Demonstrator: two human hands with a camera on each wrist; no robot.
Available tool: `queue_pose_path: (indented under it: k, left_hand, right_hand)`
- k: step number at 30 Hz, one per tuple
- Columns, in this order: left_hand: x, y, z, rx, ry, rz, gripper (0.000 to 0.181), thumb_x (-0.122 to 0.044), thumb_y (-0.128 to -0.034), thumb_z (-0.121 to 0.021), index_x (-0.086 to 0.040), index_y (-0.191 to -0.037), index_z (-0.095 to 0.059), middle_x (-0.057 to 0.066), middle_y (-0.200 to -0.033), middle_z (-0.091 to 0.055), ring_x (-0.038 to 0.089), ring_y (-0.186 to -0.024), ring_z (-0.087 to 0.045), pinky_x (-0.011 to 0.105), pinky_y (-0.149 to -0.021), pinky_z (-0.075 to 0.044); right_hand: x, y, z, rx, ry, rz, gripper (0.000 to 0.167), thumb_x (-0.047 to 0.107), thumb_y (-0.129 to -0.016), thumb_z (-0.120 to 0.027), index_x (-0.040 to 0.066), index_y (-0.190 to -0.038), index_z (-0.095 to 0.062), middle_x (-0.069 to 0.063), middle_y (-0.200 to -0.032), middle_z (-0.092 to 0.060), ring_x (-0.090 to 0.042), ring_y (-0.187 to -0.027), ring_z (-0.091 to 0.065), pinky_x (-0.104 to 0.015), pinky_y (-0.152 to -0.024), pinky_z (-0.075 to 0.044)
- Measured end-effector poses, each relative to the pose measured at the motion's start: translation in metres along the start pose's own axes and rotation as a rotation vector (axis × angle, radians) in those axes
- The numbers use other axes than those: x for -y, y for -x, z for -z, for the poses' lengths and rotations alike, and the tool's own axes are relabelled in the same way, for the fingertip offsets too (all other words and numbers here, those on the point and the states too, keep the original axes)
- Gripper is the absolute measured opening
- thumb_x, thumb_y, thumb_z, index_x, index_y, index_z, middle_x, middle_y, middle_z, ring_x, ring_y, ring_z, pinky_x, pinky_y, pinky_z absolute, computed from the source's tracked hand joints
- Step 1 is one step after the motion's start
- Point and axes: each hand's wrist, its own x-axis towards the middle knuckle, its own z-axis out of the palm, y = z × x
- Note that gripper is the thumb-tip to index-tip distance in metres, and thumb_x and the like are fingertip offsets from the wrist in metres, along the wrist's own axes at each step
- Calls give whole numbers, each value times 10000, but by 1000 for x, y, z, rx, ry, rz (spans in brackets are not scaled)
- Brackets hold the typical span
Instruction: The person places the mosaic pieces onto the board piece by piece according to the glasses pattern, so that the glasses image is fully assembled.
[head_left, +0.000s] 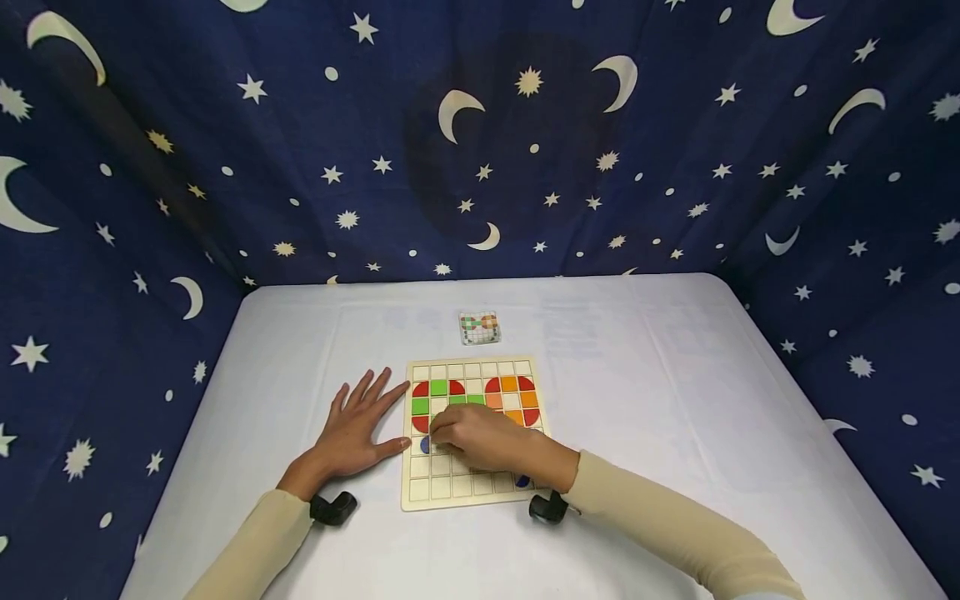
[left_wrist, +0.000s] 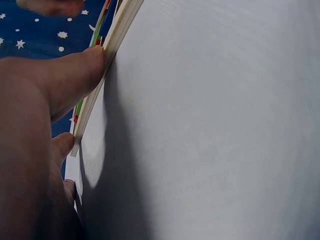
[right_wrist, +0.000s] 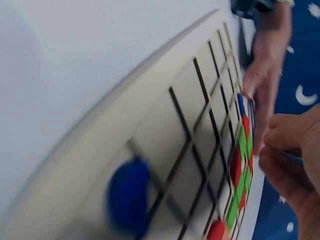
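A square wooden grid board lies on the table, with red, green, orange and blue tiles in some of its cells. My left hand rests spread at the board's left side; in the left wrist view its thumb and index finger touch the edge. Above the board's left-middle cells, my right hand has thumb and fingertips pinched together. A sliver of a small blue tile shows between them, mostly hidden. One blue tile sits just left of those fingertips. Another blue tile lies near the lower right corner.
A small pattern card with a coloured grid lies behind the board. White cloth covers the table, and a dark blue curtain with moons and stars surrounds it. Black wrist cameras are worn on both wrists.
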Motion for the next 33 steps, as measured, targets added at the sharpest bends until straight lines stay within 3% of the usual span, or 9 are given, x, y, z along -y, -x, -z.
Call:
queue_pose_path:
  k: [4,7,15,19,25,30,33]
  left_hand:
    - [-1,0,-1,-1,-3,9,867,-595,-815,-682,-226,-1535,-368,127,-1615,-196,362,-1478,-80,629,-1116,-8]
    - [-1,0,-2,-4,-3,12,871,-593,-810,-687,-225,-1533,-372,128,-1614,-200,361,-1478,-80,629,-1116,-10]
    - [1,0,-3,-3,-13,11,873,-596,-812,-684,-227,-1536,-365,127,-1614,-198,359,-1478,-76,634,-1113,-13]
    - [1,0,-3,-2,-12,9,873,-587,-815,-690,-225,-1538,-361,128,-1614,-198,360,-1478,-78,635,-1112,-15]
    - [0,1,-1,-3,-17,10,863,-567,-820,-695,-221,-1537,-362,132,-1613,-200,364,-1476,-85,637,-1110,-21]
    - [0,1,-2,-5,-11,2,867,-575,-820,-691,-220,-1538,-359,131,-1615,-195,361,-1478,-77,633,-1113,-12]
    - [1,1,-2,-16,-15,-4,863,-582,-821,-684,-218,-1535,-364,135,-1613,-199,366,-1475,-85,635,-1111,-18]
  right_hand:
    - [-5,28,9,-95,-52,-58,104,39,-871,-730,84,-953,-775,6,-1007,-689,-109,-957,-640,-187,-874,-480]
    - [-6,58,15,-108,-65,-159,99,90,-863,-751,110,-956,-777,36,-974,-673,-88,-889,-624,-210,-792,-507]
    - [-1,137,28,29,-97,-550,208,237,-769,-849,162,-945,-765,108,-841,-596,-30,-680,-477,-234,-597,-436]
    - [7,167,34,76,-90,-680,247,206,-706,-892,164,-910,-760,126,-827,-590,-20,-682,-480,-253,-599,-448]
    - [14,196,37,53,-180,-714,234,38,-708,-863,103,-903,-751,110,-849,-587,-31,-731,-521,-263,-647,-488]
    - [21,210,39,37,-192,-778,245,29,-695,-863,106,-901,-755,106,-887,-606,-56,-778,-562,-269,-674,-510]
    - [23,215,38,23,-225,-765,227,-8,-702,-844,115,-870,-753,117,-873,-593,-49,-768,-555,-257,-664,-507]
